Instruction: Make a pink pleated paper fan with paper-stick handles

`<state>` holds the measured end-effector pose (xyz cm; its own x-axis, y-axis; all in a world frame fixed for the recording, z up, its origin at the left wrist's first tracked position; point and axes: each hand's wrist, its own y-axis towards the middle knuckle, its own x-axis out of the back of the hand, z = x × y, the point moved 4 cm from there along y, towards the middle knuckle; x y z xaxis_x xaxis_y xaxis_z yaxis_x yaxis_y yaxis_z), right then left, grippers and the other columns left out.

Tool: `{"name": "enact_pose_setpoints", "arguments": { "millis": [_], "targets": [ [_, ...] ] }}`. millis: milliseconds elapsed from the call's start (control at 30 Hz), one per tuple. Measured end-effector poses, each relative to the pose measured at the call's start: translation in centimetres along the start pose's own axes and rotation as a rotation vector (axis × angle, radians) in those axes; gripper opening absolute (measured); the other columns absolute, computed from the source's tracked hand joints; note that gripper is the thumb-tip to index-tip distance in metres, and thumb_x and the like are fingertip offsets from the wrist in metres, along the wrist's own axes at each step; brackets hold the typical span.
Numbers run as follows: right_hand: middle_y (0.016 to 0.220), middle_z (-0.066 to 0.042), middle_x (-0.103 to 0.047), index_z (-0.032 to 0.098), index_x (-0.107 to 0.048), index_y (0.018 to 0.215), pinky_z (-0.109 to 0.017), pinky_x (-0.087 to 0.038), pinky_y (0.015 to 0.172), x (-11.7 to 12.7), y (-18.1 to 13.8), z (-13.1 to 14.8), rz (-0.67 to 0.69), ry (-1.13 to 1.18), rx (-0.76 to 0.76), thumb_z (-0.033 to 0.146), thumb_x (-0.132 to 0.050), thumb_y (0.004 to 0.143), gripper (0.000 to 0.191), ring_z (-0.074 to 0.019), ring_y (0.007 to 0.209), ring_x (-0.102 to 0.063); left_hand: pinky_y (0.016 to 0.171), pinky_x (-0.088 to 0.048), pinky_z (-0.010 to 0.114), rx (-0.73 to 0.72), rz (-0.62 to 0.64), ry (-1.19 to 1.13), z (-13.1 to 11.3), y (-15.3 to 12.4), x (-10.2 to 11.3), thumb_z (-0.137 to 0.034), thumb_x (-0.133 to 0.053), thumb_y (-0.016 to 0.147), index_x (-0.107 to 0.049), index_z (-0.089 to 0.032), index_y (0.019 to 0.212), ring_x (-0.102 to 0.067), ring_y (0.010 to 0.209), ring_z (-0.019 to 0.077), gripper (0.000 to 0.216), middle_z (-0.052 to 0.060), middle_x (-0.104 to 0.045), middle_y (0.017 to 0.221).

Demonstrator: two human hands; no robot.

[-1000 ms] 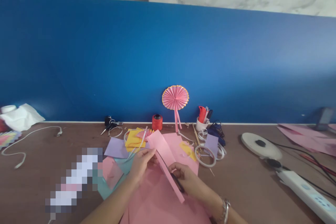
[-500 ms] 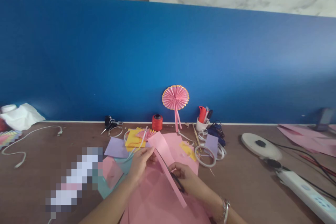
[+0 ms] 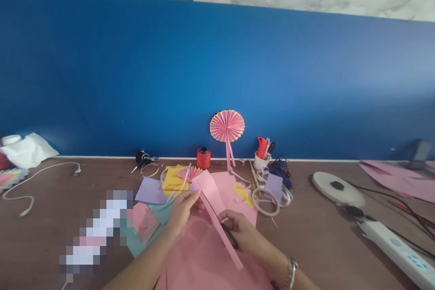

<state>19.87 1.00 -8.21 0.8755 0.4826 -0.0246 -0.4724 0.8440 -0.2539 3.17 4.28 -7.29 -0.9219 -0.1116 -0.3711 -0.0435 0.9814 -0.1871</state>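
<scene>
My left hand (image 3: 186, 208) pinches the edge of a folded pink paper (image 3: 209, 190), holding it up off the table. A narrow pink strip (image 3: 226, 244) hangs down toward me along its cut edge. In my right hand (image 3: 238, 229) are dark-handled scissors (image 3: 230, 236), fingers closed round the loops; the blades lie along the paper and are mostly hidden behind the strip. Large pink sheets (image 3: 210, 258) lie beneath both hands. Just beyond the paper is a small pleated pink fan piece (image 3: 190, 173).
A round pleated pink fan (image 3: 227, 126) leans on the blue partition (image 3: 136, 68). Near it are a red thread spool (image 3: 203, 158), a white pen cup (image 3: 261, 161) and a tape roll (image 3: 266, 202). To the right lie a white disc-shaped device (image 3: 338, 189) and a power strip (image 3: 401, 251).
Hardly anything differs. The lower end of the pink strip has shifted very slightly to the right and down; both hands hold nearly the same position.
</scene>
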Motion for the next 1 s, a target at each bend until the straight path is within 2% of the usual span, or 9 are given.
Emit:
{"name": "enact_pose_setpoints", "arguments": {
  "millis": [300, 567, 800, 1000],
  "targets": [
    [0.052, 0.010, -0.049, 0.018, -0.052, 0.082, -0.015, -0.026, 0.035, -0.3, 0.2, 0.0, -0.001, 0.048, -0.031, 0.026, -0.060, 0.059, 0.026, -0.0025, 0.035, -0.036, 0.049, -0.040, 0.019, 0.036, -0.001, -0.017, 0.2, -0.3, -0.4, -0.043, -0.077, 0.058, -0.062, -0.014, 0.058, -0.056, 0.049, 0.0098, 0.033, 0.000, -0.060, 0.052],
    [0.056, 0.008, -0.052, 0.018, -0.052, 0.082, -0.015, -0.032, 0.039, -0.5, -0.3, 0.7, 0.003, 0.116, -0.069, 0.023, -0.061, 0.056, 0.027, -0.0045, 0.041, -0.044, 0.047, -0.038, 0.018, 0.058, 0.000, -0.014, -0.3, -0.8, -0.7, -0.042, -0.077, 0.058, -0.062, -0.013, 0.057, -0.055, 0.048, 0.0090, 0.032, 0.000, -0.060, 0.052],
    [0.052, 0.009, -0.049, 0.018, -0.052, 0.081, -0.015, -0.025, 0.036, -0.5, -0.4, 0.9, 0.018, 0.117, -0.053, 0.028, -0.062, 0.060, 0.026, -0.0029, 0.038, -0.037, 0.048, -0.039, 0.018, 0.066, 0.010, -0.005, -0.2, -0.7, -0.7, -0.043, -0.076, 0.060, -0.061, -0.013, 0.057, -0.055, 0.047, 0.0087, 0.033, 0.000, -0.060, 0.051],
    [0.053, 0.008, -0.050, 0.017, -0.052, 0.077, -0.015, -0.026, 0.037, -0.6, -0.4, 1.2, 0.003, 0.166, -0.059, 0.029, -0.069, 0.056, 0.030, -0.0028, 0.039, -0.037, 0.049, -0.041, 0.019, 0.060, 0.004, -0.016, -0.3, -0.7, -0.6, -0.042, -0.076, 0.059, -0.062, -0.013, 0.056, -0.055, 0.047, 0.0090, 0.033, 0.000, -0.059, 0.052]
  ]
}}
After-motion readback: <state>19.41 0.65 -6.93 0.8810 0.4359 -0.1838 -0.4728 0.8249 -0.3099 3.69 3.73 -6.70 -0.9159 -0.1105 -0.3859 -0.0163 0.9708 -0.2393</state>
